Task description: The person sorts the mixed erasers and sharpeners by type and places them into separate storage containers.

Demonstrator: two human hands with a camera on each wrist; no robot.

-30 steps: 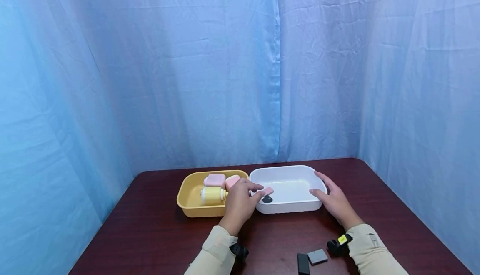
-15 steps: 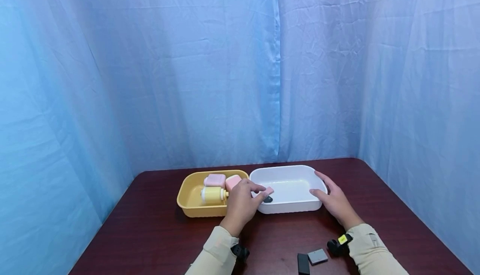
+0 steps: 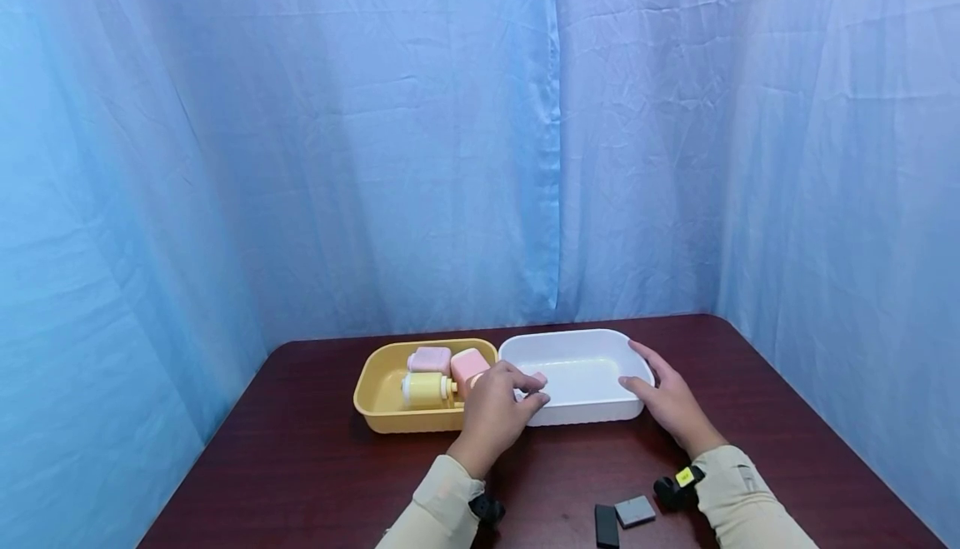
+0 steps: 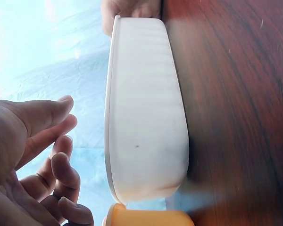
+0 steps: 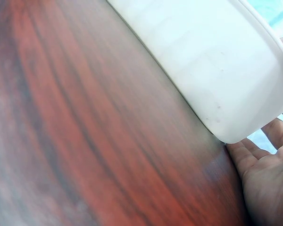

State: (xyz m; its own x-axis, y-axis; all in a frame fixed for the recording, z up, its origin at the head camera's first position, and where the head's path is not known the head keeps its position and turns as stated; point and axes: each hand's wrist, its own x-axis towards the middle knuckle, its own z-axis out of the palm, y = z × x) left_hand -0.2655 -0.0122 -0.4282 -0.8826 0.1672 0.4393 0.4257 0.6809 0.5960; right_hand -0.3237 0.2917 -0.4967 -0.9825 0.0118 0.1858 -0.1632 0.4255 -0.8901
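Observation:
My left hand (image 3: 498, 407) hovers over the left end of the white tray (image 3: 592, 410), fingers loosely bent. In the left wrist view nothing shows between its thumb (image 4: 52, 113) and fingers. A small pink piece (image 3: 541, 378) in the tray peeks out beside the fingertips, mostly hidden by the hand. At the tray's right end my right hand (image 3: 671, 403) grips the rim, thumb over the inside and fingers along the outer wall. In the right wrist view the fingers (image 5: 247, 153) reach round the tray's end wall.
Left of the white tray stands a yellow tray (image 3: 375, 420) holding a yellow bottle-shaped item (image 3: 426, 391), a pale pink block-like item (image 3: 431, 360) and a pink one (image 3: 469, 364). Nearer lie a black block (image 3: 607, 526) and a grey flat block (image 3: 635, 511). Blue curtains (image 3: 450, 157) hang behind.
My left hand has shifted slightly right and toward me, and now hides the black item that showed in the white tray. The right hand stays on the rim.

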